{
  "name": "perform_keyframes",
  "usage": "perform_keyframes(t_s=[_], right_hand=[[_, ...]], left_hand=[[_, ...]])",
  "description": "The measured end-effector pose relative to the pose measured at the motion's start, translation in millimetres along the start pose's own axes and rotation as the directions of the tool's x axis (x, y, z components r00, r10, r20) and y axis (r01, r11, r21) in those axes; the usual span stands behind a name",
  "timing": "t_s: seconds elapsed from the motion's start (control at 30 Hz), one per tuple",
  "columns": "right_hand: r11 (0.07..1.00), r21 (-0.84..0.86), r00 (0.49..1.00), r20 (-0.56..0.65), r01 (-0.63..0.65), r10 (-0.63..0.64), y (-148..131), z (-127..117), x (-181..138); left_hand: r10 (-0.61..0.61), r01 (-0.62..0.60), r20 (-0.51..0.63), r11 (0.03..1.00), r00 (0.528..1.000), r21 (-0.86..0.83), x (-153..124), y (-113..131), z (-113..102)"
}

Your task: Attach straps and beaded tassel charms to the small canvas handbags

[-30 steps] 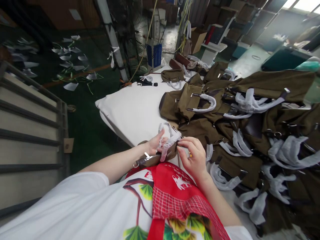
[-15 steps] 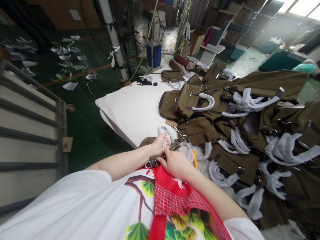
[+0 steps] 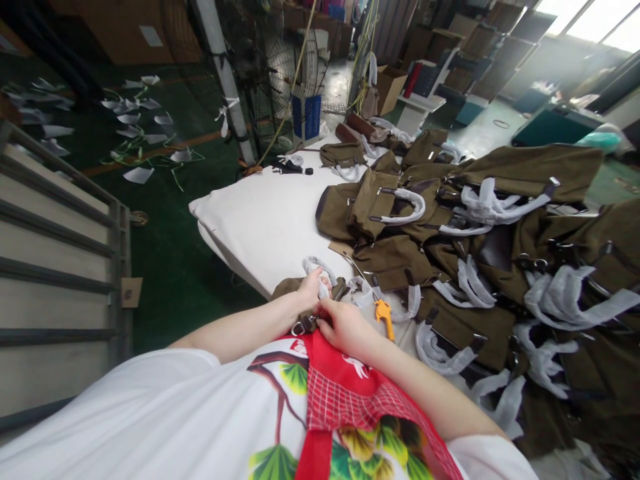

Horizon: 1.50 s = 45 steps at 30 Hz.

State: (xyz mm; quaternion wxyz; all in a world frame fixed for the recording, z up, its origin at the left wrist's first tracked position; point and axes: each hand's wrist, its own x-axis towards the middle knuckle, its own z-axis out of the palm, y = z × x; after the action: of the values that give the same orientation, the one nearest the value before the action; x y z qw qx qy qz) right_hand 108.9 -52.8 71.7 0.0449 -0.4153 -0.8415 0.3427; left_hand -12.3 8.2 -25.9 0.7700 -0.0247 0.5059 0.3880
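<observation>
An olive-brown bag [image 3: 284,288] lies at the table's near edge, against the red apron. My left hand [image 3: 311,288] is closed around the bag's handle [image 3: 320,268], which is wrapped in whitish plastic. Just right of it, my right hand [image 3: 345,325] has its fingers pinched at the top edge of the same bag; the exact spot is hidden by the fingers. A metal ring [image 3: 303,325] with dark trim shows below my hands. To the right lies an orange-handled tool [image 3: 383,313] with a long thin metal rod.
Many similar olive bags [image 3: 400,260] with wrapped handles are heaped across the right of the white-covered table [image 3: 255,220]. Black straps [image 3: 293,168] lie at its far end. A metal-barred cart [image 3: 60,267] stands at left. A fan [image 3: 295,67] stands behind the table.
Both hands have shifted slightly left and down together with the bag. My left hand stays on the handle. More of the orange tool shows now.
</observation>
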Motion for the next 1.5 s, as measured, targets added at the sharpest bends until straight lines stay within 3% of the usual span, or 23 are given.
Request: perform_keyframes(t_s=[0.1,0.27,0.37,0.6,0.73,0.83,0.97,1.07,1.17,1.27,1.33,1.37,1.43,1.5], right_hand=[[1.0,-0.009,1.0,-0.022,0.001,-0.001,-0.2,-0.7,-0.8],[0.944,-0.322,0.996,0.026,-0.071,0.084,-3.1,-4.8,0.2],[0.905,-0.403,0.984,0.048,-0.139,0.172,7.2,-3.6,10.4],[0.842,-0.433,0.925,0.046,-0.322,0.378,79.1,1.1,60.2],[0.817,-0.413,0.898,-0.005,-0.403,0.441,115.2,-2.4,70.1],[0.849,-0.383,0.926,-0.052,-0.363,0.373,119.8,1.1,61.7],[0.95,-0.294,0.992,0.031,-0.105,0.119,109.0,19.8,45.3],[0.975,-0.22,0.997,0.078,0.022,-0.005,105.0,33.7,39.6],[0.983,-0.181,0.999,0.015,0.042,-0.04,104.0,31.6,37.0],[0.985,-0.166,0.99,-0.125,0.049,-0.07,93.5,10.8,27.8],[0.98,-0.176,0.96,-0.242,0.098,-0.139,78.0,-6.4,17.8],[0.972,-0.19,0.938,-0.291,0.135,-0.187,68.5,-14.0,12.6],[0.949,-0.235,0.896,-0.344,0.209,-0.282,49.3,-25.0,3.3],[0.92,-0.288,0.875,-0.328,0.267,-0.356,33.5,-29.3,-3.9]], left_hand=[[0.008,-0.008,-0.003,1.0,1.0,0.011,-2.5,-0.5,1.4],[0.04,-0.04,-0.018,0.998,0.999,0.039,-6.1,0.5,6.5],[0.073,-0.072,-0.018,0.996,0.997,0.045,-7.5,-0.8,9.1],[0.059,-0.061,0.039,0.995,0.998,0.079,-19.3,-8.5,13.0],[0.06,-0.069,0.084,0.991,0.995,0.111,-27.4,-5.1,9.7],[0.084,-0.095,0.096,0.988,0.992,0.123,-28.0,0.7,3.0],[0.131,-0.151,0.123,0.974,0.984,0.168,-21.4,-0.1,-1.9],[0.163,-0.205,0.176,0.945,0.971,0.255,-18.4,-2.9,-0.8],[0.165,-0.273,0.285,0.877,0.944,0.396,-24.5,11.2,-2.2],[0.138,-0.355,0.41,0.777,0.902,0.519,-37.3,44.9,-7.9],[0.169,-0.466,0.469,0.607,0.867,0.644,-44.5,65.6,-11.3],[0.197,-0.534,0.504,0.455,0.841,0.713,-46.6,72.1,-12.3],[0.214,-0.605,0.584,0.044,0.783,0.795,-47.1,76.4,-13.3],[0.205,-0.511,0.576,-0.296,0.791,0.807,-42.4,75.1,-14.3]])
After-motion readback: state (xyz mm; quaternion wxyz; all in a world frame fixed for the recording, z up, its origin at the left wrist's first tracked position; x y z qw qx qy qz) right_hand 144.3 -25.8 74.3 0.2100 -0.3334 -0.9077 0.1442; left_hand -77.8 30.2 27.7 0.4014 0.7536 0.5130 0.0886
